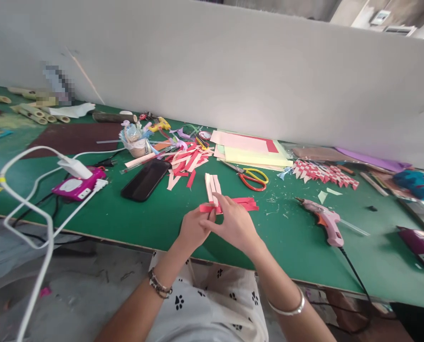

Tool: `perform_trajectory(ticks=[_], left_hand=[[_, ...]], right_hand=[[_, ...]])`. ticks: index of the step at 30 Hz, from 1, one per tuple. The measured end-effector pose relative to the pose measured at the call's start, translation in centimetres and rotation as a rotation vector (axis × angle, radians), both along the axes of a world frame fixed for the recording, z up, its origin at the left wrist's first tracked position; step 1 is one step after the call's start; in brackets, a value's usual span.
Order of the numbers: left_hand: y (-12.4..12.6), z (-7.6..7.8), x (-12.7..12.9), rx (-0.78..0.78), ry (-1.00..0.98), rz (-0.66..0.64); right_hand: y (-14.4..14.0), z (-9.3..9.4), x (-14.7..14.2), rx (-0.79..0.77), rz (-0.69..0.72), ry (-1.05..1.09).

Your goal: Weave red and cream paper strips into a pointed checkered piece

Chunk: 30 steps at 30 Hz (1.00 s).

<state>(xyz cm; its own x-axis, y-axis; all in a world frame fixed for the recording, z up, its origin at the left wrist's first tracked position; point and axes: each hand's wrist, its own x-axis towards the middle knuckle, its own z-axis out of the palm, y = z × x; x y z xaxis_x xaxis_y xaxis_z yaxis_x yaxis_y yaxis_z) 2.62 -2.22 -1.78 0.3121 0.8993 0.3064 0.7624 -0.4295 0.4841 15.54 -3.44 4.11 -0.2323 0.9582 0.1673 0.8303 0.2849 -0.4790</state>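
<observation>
My left hand point(193, 228) and my right hand point(235, 223) meet over a small weave of paper strips on the green table point(126, 216). Red strips point(245, 203) run sideways and pale pink strips point(212, 184) run away from me. The left hand pinches the left end of a red strip. Fingers of the right hand press down on the crossing of the strips. Both hands partly hide the weave's near part.
A black phone point(146, 179) lies left of the strips, with a loose pile of red and pink strips point(187, 162) behind it. Scissors point(250, 176), paper sheets point(249, 148), a finished woven piece point(325, 173) and a pink glue gun point(325, 221) lie to the right. A purple power strip point(78, 186) sits left.
</observation>
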Motion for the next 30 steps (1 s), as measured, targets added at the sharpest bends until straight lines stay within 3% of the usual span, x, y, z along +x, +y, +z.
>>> perform_trajectory(ticks=[4,12,20,30], left_hand=[[-0.2,0.4,0.1,-0.026,0.025,-0.008],[-0.4,0.8,0.4,0.0,0.066,-0.049],[-0.4,0.5,0.3,0.04,0.116,-0.065],[-0.4,0.4,0.5,0.101,0.159,-0.082]], right_hand=[[0.6,-0.2,-0.1,0.01,-0.079,-0.036],[0.7,-1.2,6.0,0.014,-0.309,0.155],[0.5,-2.9,8.4,0.023,-0.32,0.159],[0.7,-4.1,9.6,0.101,-0.225,0.051]])
